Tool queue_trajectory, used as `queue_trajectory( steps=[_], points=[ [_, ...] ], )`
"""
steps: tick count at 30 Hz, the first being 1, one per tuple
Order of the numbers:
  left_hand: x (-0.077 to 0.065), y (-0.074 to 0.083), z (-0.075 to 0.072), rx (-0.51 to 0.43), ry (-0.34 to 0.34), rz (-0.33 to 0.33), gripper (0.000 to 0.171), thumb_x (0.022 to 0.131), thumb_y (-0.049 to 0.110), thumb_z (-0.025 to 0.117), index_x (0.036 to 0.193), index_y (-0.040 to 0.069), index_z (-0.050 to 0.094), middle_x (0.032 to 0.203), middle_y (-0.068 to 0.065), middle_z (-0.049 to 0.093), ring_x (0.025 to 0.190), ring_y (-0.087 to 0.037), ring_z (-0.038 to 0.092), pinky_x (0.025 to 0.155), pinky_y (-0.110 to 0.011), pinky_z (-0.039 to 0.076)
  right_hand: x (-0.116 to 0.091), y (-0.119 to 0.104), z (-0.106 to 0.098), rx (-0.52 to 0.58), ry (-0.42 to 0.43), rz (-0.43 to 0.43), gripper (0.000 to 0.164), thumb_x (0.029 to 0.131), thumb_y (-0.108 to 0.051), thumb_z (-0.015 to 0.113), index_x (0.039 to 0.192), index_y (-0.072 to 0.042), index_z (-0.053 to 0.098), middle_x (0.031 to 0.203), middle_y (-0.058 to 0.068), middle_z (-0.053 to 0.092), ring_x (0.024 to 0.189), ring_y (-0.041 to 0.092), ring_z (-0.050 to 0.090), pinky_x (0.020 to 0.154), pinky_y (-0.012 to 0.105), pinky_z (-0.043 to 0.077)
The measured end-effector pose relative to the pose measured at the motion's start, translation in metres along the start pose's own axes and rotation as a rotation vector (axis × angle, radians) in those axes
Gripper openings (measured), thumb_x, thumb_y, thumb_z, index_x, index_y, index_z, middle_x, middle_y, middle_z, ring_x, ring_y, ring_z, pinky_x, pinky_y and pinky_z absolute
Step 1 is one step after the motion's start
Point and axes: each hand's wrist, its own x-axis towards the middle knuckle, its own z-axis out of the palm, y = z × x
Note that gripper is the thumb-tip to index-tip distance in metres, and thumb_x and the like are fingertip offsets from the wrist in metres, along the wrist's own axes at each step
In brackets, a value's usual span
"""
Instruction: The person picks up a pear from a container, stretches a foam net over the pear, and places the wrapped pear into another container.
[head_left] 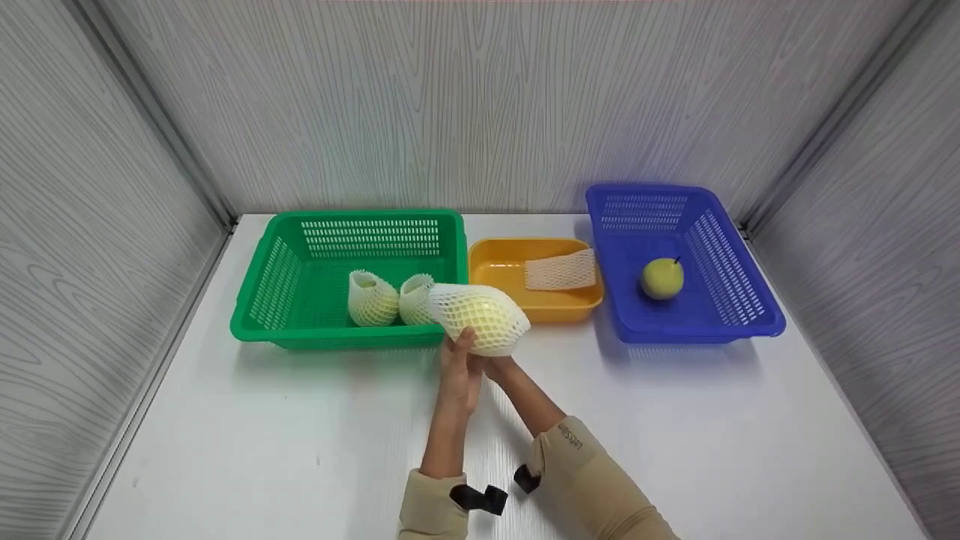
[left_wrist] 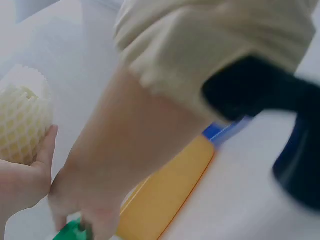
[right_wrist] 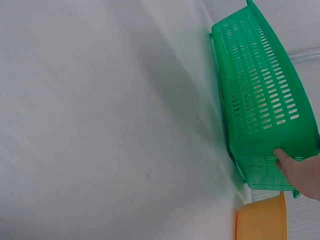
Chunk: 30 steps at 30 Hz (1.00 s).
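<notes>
- Foam-netted fruit (head_left: 484,321) sits in my left grip (head_left: 459,371), raised over the near right corner of the green basket (head_left: 352,335); the stretched end of its net points left.
- My left grip is closed around that fruit, thumb along its near side; I cannot see most of the other fingers.
- My right grip (right_wrist: 302,176) pinches the rim of the green basket at that same corner, thumb on the outside wall; from the head it is largely hidden behind the left.
- Inside the green basket I see two more netted fruits (head_left: 373,301), side by side toward the near right.
- Between the baskets stands an orange tray (head_left: 499,277), a flattened foam net (head_left: 561,270) lying in its right half, against the right rim.
- On the right of the table (head_left: 300,450) I have the blue basket (head_left: 697,328), holding one bare pear (head_left: 662,280), stem up.
</notes>
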Motion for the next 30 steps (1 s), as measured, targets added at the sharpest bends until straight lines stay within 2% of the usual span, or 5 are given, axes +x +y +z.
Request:
queue_trajectory(
  steps=[3, 8, 15, 22, 30],
  points=[
    [0.004, 0.015, -0.009, -0.004, 0.051, 0.08, 0.075, 0.076, 0.025, 0.074, 0.129, -0.004, 0.03, 0.118, -0.014, 0.045, 0.103, -0.02, 0.05, 0.09, -0.032, 0.042, -0.009, -0.05, 0.069, -0.474, 0.156, 0.063, 0.035, 0.094, -0.018, 0.051, 0.128, -0.009, 0.047, 0.12, 0.006, 0.051, 0.107, 0.016, 0.048, 0.093, 0.032, 0.038],
    [0.014, 0.052, -0.031, 0.078, 0.13, 0.271, 0.066, 0.078, 0.003, 0.064, 0.132, 0.0, 0.027, 0.121, -0.015, 0.044, 0.106, -0.023, 0.048, 0.091, -0.032, 0.041, -0.031, -0.136, 0.196, -0.599, 0.236, 0.21, 0.047, 0.093, -0.003, 0.047, 0.134, 0.01, 0.028, 0.132, 0.023, 0.04, 0.113, 0.025, 0.047, 0.092, 0.036, 0.041],
    [0.042, 0.125, -0.063, 0.632, 0.326, 0.469, 0.085, 0.075, 0.007, 0.073, 0.14, 0.004, 0.017, 0.127, -0.013, 0.04, 0.115, -0.02, 0.042, 0.096, -0.03, 0.035, -0.033, -0.149, 0.207, -0.561, 0.23, 0.266, 0.043, 0.096, -0.003, 0.045, 0.132, 0.012, 0.027, 0.133, 0.03, 0.035, 0.12, 0.037, 0.04, 0.094, 0.039, 0.039],
    [0.084, 0.166, -0.113, 1.239, 0.489, 0.175, 0.104, 0.068, 0.049, 0.075, 0.143, 0.013, 0.013, 0.134, -0.011, 0.034, 0.124, -0.022, 0.033, 0.102, -0.039, 0.026, -0.029, -0.143, 0.196, -0.542, 0.252, 0.276, 0.044, 0.096, -0.006, 0.047, 0.133, 0.009, 0.027, 0.134, 0.028, 0.035, 0.12, 0.035, 0.04, 0.094, 0.039, 0.039],
    [0.106, 0.17, -0.135, 1.477, 0.387, -0.165, 0.1, 0.075, 0.04, 0.072, 0.141, 0.004, 0.005, 0.133, -0.024, 0.032, 0.121, -0.037, 0.036, 0.098, -0.048, 0.031, -0.029, -0.145, 0.198, -0.56, 0.266, 0.279, 0.043, 0.096, -0.004, 0.046, 0.132, 0.008, 0.027, 0.134, 0.028, 0.035, 0.119, 0.033, 0.042, 0.093, 0.038, 0.04]
  ],
)
